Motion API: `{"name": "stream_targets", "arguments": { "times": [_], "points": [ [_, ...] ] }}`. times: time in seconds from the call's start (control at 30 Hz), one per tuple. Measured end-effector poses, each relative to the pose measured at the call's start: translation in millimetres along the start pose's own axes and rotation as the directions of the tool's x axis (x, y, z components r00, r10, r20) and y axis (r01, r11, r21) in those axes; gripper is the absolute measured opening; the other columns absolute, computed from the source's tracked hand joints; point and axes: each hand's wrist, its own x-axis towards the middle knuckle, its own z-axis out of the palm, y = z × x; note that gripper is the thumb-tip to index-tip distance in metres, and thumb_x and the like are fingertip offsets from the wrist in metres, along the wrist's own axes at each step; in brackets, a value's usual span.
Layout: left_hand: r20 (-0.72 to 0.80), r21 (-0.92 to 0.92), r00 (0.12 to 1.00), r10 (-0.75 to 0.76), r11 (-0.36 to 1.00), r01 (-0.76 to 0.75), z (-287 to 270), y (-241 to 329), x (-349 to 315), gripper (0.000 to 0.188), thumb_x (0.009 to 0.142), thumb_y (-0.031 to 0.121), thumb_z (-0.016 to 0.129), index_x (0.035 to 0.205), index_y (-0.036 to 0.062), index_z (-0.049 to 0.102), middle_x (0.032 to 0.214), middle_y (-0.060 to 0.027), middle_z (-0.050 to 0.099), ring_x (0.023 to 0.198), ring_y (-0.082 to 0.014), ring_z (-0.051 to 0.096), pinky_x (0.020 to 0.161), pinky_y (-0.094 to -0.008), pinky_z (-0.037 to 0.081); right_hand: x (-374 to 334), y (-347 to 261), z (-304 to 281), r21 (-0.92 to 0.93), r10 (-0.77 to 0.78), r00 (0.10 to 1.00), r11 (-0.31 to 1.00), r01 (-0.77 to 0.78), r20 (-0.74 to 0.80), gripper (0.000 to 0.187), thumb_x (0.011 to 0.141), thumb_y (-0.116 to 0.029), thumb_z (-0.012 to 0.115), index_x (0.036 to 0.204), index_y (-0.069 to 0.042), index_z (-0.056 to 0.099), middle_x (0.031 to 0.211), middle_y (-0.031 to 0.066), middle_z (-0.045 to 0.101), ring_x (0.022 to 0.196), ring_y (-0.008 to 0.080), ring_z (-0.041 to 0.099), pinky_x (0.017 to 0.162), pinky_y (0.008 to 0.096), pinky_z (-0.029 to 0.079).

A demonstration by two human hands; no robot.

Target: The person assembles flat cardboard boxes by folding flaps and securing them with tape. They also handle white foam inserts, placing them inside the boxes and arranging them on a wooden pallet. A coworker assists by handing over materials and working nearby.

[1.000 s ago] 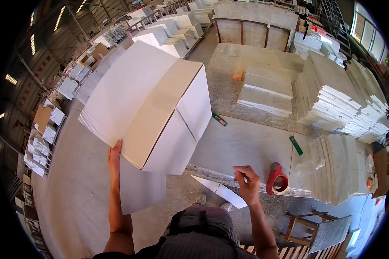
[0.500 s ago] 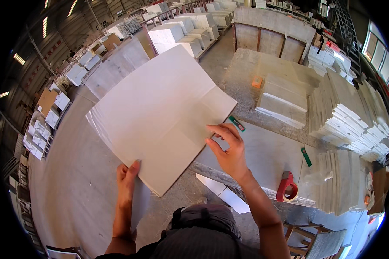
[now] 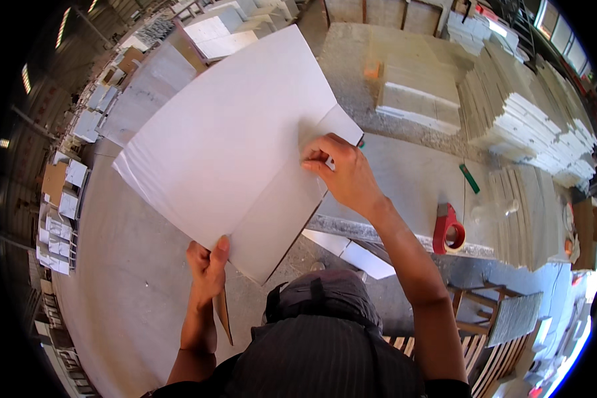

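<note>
A large white rectangular panel [image 3: 205, 146] is held up in front of me, tilted. A crease or seam runs along its right part, setting off a slightly greyer strip. My left hand [image 3: 207, 265] grips the lower left edge, thumb on top and fingers underneath. Below that hand hangs a thin brown flap [image 3: 223, 312] that looks like cardboard. Over the strip near the right edge is my right hand [image 3: 338, 166], fingers curled and tips pinched together. Whatever lies between those fingertips, if anything, is too small to make out.
On the stone-topped bench to the right lie a red tape dispenser [image 3: 448, 231] and a green box-shaped item [image 3: 469, 178]. Stacked stone slabs [image 3: 511, 212] stand at its right end, with taller stacks [image 3: 530, 113] behind. A wooden stool [image 3: 477, 308] is at lower right.
My right hand has moved from the panel's right edge inward over its surface, and its fingers have closed. The panel has tilted slightly, and the brown flap now shows below my left hand.
</note>
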Motion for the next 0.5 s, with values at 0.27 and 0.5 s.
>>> {"name": "stream_targets", "arguments": {
  "times": [0.27,0.5],
  "points": [
    [-0.036,-0.013,0.999,-0.026,1.0,0.026,11.8,2.5,-0.6,0.029,0.086,0.022,0.056,0.065,0.0059,0.042,0.059,0.0065,0.037,0.055,-0.0038,0.03,0.048,-0.0225,0.023,-15.2,10.3,-2.7,0.053,0.008,0.999,0.999,-0.006,-0.034,0.005,0.075,0.0,0.059,0.076,-0.003,0.055,0.077,0.0091,0.056,0.066,0.0251,0.056,0.059,0.0333,0.044],
    [0.02,0.079,0.999,-0.036,0.996,0.034,8.7,5.5,5.8,0.035,0.086,0.022,0.056,0.059,0.0051,0.039,0.054,0.0051,0.034,0.052,-0.0051,0.028,0.045,-0.0243,0.022,-21.7,11.5,-8.9,-0.082,-0.065,0.996,0.994,0.07,0.066,0.007,0.081,0.0,0.051,0.081,-0.001,0.045,0.08,0.0115,0.052,0.071,0.0288,0.053,0.063,0.0343,0.043]
  ]
}}
